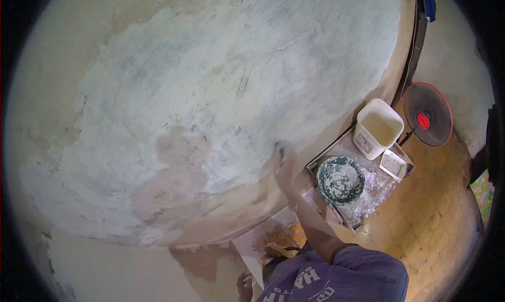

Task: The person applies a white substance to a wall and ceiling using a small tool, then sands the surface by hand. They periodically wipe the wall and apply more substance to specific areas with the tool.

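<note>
My right hand (pixel 284 165), a little blurred, reaches up to the wall (pixel 226 81), which is coated in patchy white and grey plaster. Its fingers are closed around a small dark thing (pixel 279 147) at the surface, whose kind I cannot make out. My left hand (pixel 244 286) is low at the bottom edge, near the wall's foot, with fingers curled; what it holds, if anything, is hidden. Right of my forearm stands a dark round bucket (pixel 341 180) smeared with white paste.
A stained board or table (pixel 368 199) bears the bucket, a white square pail (pixel 377 128) and a small white tray (pixel 393 164). Behind them stands a fan (pixel 428 115) with a red rim. Yellowish tiled floor (pixel 421 212) lies at the right.
</note>
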{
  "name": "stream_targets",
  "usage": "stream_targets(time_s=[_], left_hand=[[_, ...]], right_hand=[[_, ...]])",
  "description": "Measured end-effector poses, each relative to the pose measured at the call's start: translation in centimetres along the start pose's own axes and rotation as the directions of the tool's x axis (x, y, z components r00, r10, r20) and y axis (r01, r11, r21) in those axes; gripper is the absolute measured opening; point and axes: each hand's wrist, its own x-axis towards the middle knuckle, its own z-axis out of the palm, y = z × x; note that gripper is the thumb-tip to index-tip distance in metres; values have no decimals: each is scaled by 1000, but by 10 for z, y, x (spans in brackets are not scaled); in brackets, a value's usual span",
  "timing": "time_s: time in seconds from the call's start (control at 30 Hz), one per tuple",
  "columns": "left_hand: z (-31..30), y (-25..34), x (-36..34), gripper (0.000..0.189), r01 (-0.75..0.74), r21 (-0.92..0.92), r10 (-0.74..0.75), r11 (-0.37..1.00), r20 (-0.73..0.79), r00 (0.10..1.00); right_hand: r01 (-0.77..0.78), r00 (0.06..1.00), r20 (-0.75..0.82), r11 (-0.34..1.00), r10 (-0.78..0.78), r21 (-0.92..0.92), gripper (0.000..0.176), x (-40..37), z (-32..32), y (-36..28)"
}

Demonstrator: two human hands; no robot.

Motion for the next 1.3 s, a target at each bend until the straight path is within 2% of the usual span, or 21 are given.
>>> stream_targets(time_s=[0.1, 0.13, 0.2, 0.27, 0.33, 0.37, 0.43, 0.47, 0.53, 0.6, 0.63, 0.67, 0.7, 0.77, 0.8, 0.87, 1.0, 1.1, 1.13, 1.23, 1.3], left_hand=[[21, 45, 15, 48, -91, 35, 93, 995, -71, 993], [26, 54, 21, 50, -83, 6, 83, 997, -78, 993], [37, 64, 26, 51, -117, -139, 100, 983, -125, 987], [39, 95, 23, 50, -152, -236, 111, 960, -177, 978], [33, 91, 12, 45, -47, -466, -44, 883, -183, 982], [32, 90, 13, 43, -4, -575, -108, 818, -162, 981], [19, 93, 1, 38, 100, -614, -72, 783, 71, 995], [16, 91, -2, 36, 154, -623, -48, 767, 184, 982], [29, 76, -10, 34, 152, -656, -8, 739, 218, 976], [40, 66, -14, 29, 190, -669, 32, 719, 305, 952], [46, 61, -19, 28, 290, -734, 0, 615, 367, 930], [54, 56, -23, 26, 386, -778, -21, 496, 433, 901], [65, 51, -26, 24, 476, -799, -30, 367, 501, 865], [89, 39, -35, 20, 582, -732, -40, 355, 610, 792], [101, 38, -41, 18, 632, -693, -46, 347, 660, 750], [110, 55, -56, 17, 622, -617, -16, 482, 704, 710], [125, 82, -69, 17, 467, -459, 73, 756, 768, 636], [121, 128, -82, 21, 160, -153, 30, 975, 807, 589], [143, 94, -81, 21, 347, -278, 46, 896, 834, 550], [177, 95, -90, 21, 220, -179, 39, 959, 852, 522], [208, 110, -103, 20, 270, -257, 96, 928, 865, 492]], right_hand=[[101, 897, 420, 989, -137, 107, 17, -111, 37, 37], [-245, 733, 680, 925, -18, 289, 17, -146, 43, 64], [-98, 728, 683, 977, -61, 191, 20, -194, 24, 27], [-727, 357, 924, 662, 139, 182, 25, -239, 8, 25], [-571, 297, 942, 820, 157, 44, 28, -273, -10, 6], [-485, 288, 943, 874, 169, -9, 29, -279, -24, -11], [-296, 281, 936, 947, 209, -123, 32, -287, -57, -42], [-304, 306, 922, 942, 237, -141, 33, -297, -69, -30], [-322, 336, 897, 930, 285, -175, 33, -323, -91, 17], [-535, 317, 893, 838, 318, -109, 24, -321, -116, 1], [-635, 304, 891, 769, 339, -76, 21, -324, -130, -11], [-566, 414, 848, 823, 329, -43, 17, -325, -142, -24], [-501, 409, 854, 861, 321, -84, 17, -325, -154, -21], [-370, 389, 864, 913, 320, -172, 18, -330, -182, -18], [-408, 383, 840, 886, 384, -219, 17, -333, -198, -20], [-486, 365, 785, 822, 500, -298, 15, -341, -229, -27], [-707, 424, 700, 693, 575, -141, 13, -362, -284, -42], [-728, 464, 668, 680, 582, -87, 13, -370, -316, -45], [-729, 477, 654, 680, 587, -78, 13, -370, -325, -55], [-681, 557, 615, 730, 558, -45, 12, -374, -359, -50], [-681, 569, 591, 731, 572, -51, 15, -373, -384, -50]])
